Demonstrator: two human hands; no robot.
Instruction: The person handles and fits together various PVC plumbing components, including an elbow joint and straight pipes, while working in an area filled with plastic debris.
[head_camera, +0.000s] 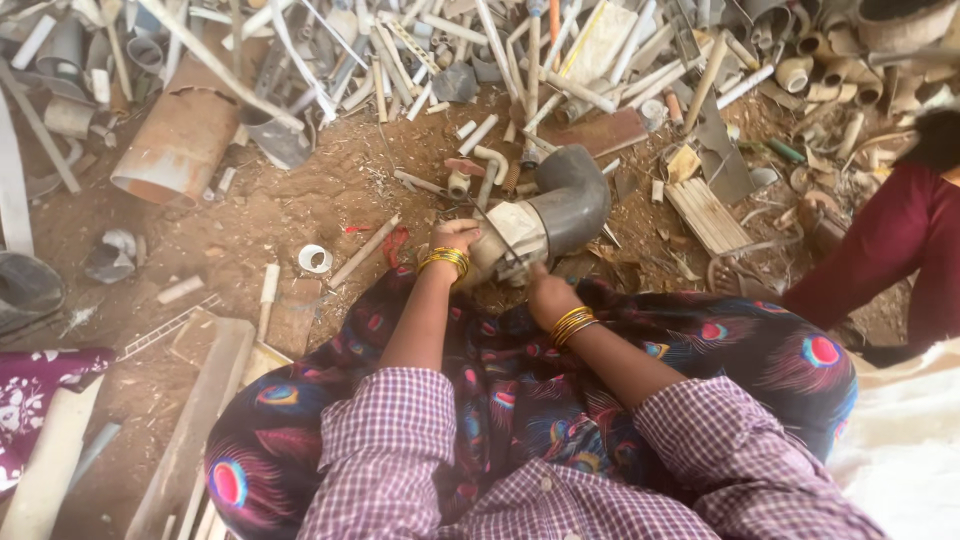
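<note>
Your left hand and right hand both clasp the large grey plastic pipe elbow, resting on your lap's edge above the dirt ground. Step: working its dirty whitish collar. Next likely needs firm bracing.
</note>
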